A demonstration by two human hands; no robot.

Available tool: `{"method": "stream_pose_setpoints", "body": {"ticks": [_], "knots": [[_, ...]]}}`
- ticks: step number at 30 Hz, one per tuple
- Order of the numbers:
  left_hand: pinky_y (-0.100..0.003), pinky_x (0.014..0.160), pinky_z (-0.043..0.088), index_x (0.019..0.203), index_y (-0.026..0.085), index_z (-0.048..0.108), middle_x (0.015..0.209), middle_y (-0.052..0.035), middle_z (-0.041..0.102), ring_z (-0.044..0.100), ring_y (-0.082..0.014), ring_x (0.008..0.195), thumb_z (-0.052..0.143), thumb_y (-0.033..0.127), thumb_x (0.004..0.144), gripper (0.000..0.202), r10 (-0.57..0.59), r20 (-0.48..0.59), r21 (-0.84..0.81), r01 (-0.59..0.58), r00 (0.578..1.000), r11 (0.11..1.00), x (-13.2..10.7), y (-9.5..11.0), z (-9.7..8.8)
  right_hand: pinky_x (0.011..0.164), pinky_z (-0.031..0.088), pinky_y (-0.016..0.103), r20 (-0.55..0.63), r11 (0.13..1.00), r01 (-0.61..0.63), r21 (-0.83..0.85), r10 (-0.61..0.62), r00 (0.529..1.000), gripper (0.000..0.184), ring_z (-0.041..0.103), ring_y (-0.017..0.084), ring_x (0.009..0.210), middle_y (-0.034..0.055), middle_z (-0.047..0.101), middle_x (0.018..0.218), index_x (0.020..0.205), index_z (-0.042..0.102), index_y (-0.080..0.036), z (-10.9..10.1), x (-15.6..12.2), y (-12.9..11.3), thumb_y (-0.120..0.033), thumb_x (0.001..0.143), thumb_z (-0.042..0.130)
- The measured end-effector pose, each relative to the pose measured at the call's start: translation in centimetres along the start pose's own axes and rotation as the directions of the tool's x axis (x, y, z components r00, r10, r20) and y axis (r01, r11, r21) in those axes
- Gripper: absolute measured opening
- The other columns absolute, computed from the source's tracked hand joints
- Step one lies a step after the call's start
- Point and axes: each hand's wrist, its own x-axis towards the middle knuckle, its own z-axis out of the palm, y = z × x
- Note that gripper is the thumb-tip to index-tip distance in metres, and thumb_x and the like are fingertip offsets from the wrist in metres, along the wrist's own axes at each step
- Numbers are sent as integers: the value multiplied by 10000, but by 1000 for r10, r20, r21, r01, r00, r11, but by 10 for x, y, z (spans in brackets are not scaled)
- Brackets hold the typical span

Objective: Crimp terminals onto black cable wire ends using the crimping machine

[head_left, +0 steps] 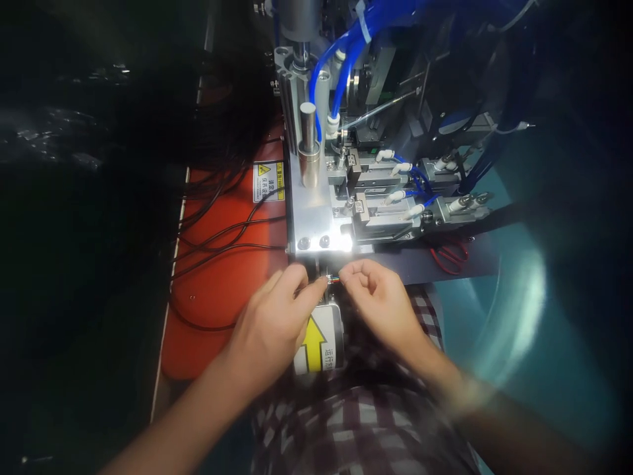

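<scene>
Just below the front edge of the machine's metal plate (311,218), my two hands meet. My right hand (380,300) pinches thin coloured wires (335,280) between thumb and fingertips. The wires run left to a small shiny piece by my left thumb, too small to name. My left hand (274,313) is closed, its thumb and forefinger pressed at that piece; its grip is partly hidden. Beneath my hands sits a white cover with a yellow arrow (314,346), partly behind my left hand.
An orange-red surface (212,277) on the left carries several black cables (217,231). Metal slides with white fittings (395,196) and blue air hoses (346,39) fill the machine behind. Red-handled tool (450,256) lies at right. A warning label (268,181) is beside the plate.
</scene>
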Motion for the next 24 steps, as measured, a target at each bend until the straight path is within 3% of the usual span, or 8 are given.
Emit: {"method": "stream_pose_setpoints", "body": {"ticks": [4, 10, 17, 21, 24], "knots": [[-257, 568, 507, 1068, 65, 682, 771, -85, 561, 548, -161, 684, 441, 17, 859, 322, -1, 9, -3, 2, 1000, 1000, 0, 0, -1, 438, 250, 237, -43, 994, 109, -1, -109, 993, 161, 331, 92, 449, -86, 338, 494, 843, 608, -187, 8, -3, -6, -338, 877, 563], [-266, 595, 509, 1017, 76, 695, 774, -83, 565, 553, -164, 695, 457, 9, 848, 299, -14, 15, -9, 15, 1000, 1000, 1, 1, -1, 441, 266, 230, -105, 986, 117, 115, -105, 989, 167, 328, 87, 455, -86, 355, 500, 738, 550, -195, 20, 0, -8, -312, 847, 597], [-257, 583, 499, 1043, 71, 684, 780, -82, 566, 549, -158, 690, 449, 19, 860, 303, 2, 2, -13, -2, 1000, 1000, 1, 1, -1, 505, 319, 244, -114, 980, 182, -81, -190, 975, 168, 402, 103, 502, -50, 475, 568, 785, 579, -196, 11, -4, 1, -322, 889, 543], [-244, 574, 487, 1064, 92, 666, 790, -69, 559, 529, -145, 680, 431, 35, 876, 306, 11, -7, -3, -11, 1000, 1000, 0, 0, 0, 462, 288, 241, -57, 994, 56, 96, -51, 997, 188, 383, 100, 482, -46, 480, 556, 739, 565, -186, 9, 1, 0, -339, 849, 571], [-241, 577, 482, 1089, 101, 652, 794, -59, 551, 522, -141, 678, 436, 39, 876, 310, 17, 2, 0, -17, 1000, 1000, -1, -1, 0, 426, 213, 231, 141, 944, -160, 288, 123, 982, 256, 280, 77, 435, -76, 385, 482, 640, 527, -182, 3, 10, -5, -367, 800, 603]]}}
